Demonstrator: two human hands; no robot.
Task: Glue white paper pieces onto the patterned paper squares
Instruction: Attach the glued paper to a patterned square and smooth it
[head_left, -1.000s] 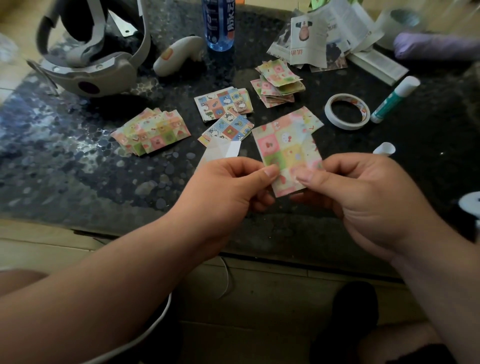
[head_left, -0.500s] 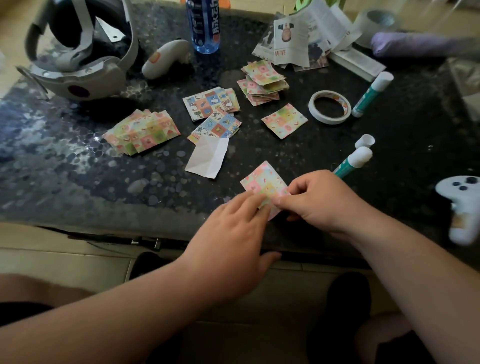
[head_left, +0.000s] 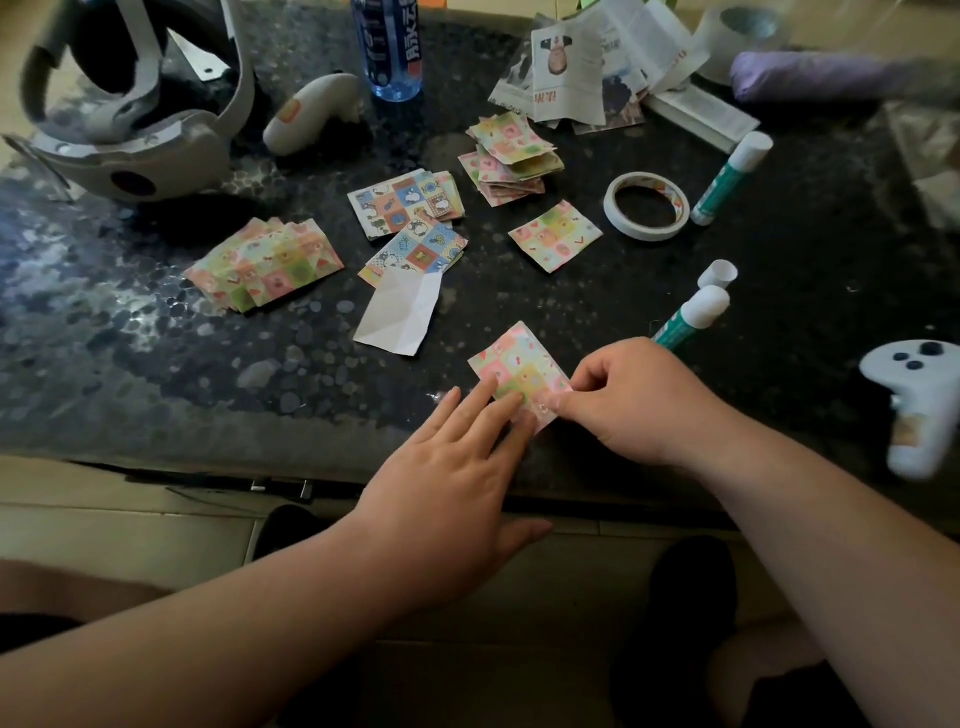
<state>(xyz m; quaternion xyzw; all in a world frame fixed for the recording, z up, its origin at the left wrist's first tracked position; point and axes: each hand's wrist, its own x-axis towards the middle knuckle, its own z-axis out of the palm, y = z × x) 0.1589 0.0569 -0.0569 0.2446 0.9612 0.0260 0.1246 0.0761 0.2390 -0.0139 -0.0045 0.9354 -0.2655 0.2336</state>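
A pastel patterned square (head_left: 519, 371) lies flat near the front edge of the dark speckled table (head_left: 156, 364). My left hand (head_left: 457, 467) presses its near corner with straight fingers. My right hand (head_left: 639, 400) pinches the square's right corner with curled fingers. A creased white paper piece (head_left: 400, 317) lies just behind. An uncapped glue stick (head_left: 691, 317) lies behind my right hand, its cap (head_left: 719, 273) beside it. One single patterned square (head_left: 556, 236) sits mid-table.
Stacks of patterned squares (head_left: 265, 262) (head_left: 408, 205) (head_left: 511, 158), a tape roll (head_left: 647, 205), a capped glue stick (head_left: 730, 179), a blue bottle (head_left: 387, 47), a headset (head_left: 130, 114), two controllers (head_left: 311, 111) (head_left: 919, 405) and printed leaflets (head_left: 597, 62) crowd the table.
The patterned square came down from in front of me onto the table near the front edge. My left hand went from pinching it to pressing it flat; since half a second ago, little moved.
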